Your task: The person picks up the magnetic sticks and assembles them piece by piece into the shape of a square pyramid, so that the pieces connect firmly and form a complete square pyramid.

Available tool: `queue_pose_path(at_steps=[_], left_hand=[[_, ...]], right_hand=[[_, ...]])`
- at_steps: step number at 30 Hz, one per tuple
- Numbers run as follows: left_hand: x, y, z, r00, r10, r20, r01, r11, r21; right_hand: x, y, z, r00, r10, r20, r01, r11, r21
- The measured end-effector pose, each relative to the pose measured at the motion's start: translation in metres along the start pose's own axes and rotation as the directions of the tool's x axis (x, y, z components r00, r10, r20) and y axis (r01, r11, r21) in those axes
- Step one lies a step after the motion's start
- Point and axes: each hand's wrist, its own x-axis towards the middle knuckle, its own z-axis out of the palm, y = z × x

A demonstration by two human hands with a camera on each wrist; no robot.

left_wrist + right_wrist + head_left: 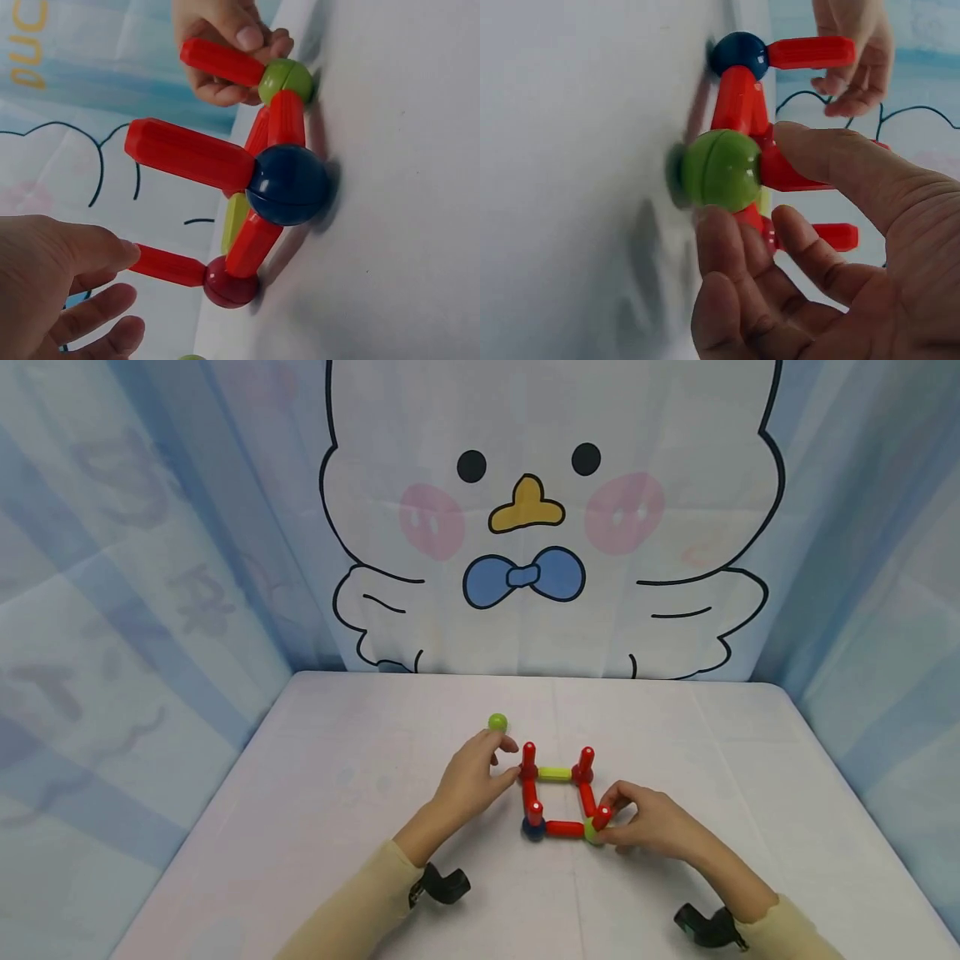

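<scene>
Rod-and-ball frame (558, 797), four uprights (all red), right hand (652, 822) pinching one, left hand (472, 777) relaxed beside, one loose green ball (497, 722).

Glossy smooth plastic rods (191, 154) & balls (289, 184); matt white tabletop (375, 827); cloth backdrop (187, 527).

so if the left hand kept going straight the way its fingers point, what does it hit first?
Likely the upright red stick at the square's far-left corner: the left hand points right at it, thumb almost touching. The loose green ball lies off that line.
</scene>
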Motion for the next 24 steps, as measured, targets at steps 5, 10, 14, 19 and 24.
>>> queue_pose_path(at_steps=[5,10,14,19,24], left_hand=[[-0.015,-0.001,-0.008,0.988,0.04,0.15,-0.026,0.995,-0.098],[-0.026,-0.001,-0.009,0.959,0.056,0.28,-0.006,0.984,-0.176],[-0.028,-0.005,0.002,0.936,0.071,0.345,-0.005,0.982,-0.19],[-0.028,-0.007,0.016,0.926,0.082,0.369,-0.027,0.988,-0.154],[-0.029,-0.005,0.021,0.935,0.062,0.349,-0.029,0.995,-0.1]], right_hand=[[-0.003,-0.003,-0.008,0.999,-0.035,0.023,0.033,0.997,0.068],[-0.004,-0.005,-0.01,0.998,-0.015,0.054,0.008,0.991,0.135],[-0.004,-0.007,-0.01,0.999,-0.007,0.047,0.0,0.991,0.137],[-0.003,-0.009,-0.009,0.999,-0.001,0.037,-0.004,0.991,0.133],[0.0,-0.01,-0.007,1.0,-0.004,0.026,0.0,0.993,0.118]])
